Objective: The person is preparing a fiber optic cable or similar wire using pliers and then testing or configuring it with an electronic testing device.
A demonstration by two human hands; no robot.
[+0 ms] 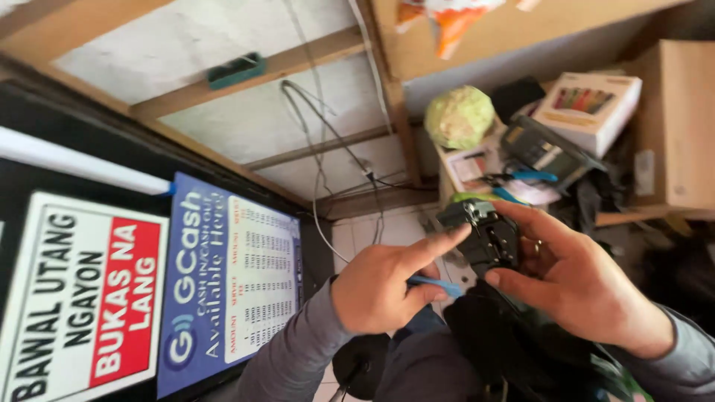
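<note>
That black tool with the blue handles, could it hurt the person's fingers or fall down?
Possibly. The left hand has its index finger pressed against the head of the black metal crimping tool with blue handles, so squeezing the handles might pinch it. The right hand holds the tool in mid-air, so a slip could drop it onto the lap. The loose grey cable hanging down the wall nearby could also snag an arm.

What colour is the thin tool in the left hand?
Light blue; the thin plastic-looking tool shows best in the head view, below the black device.
</note>
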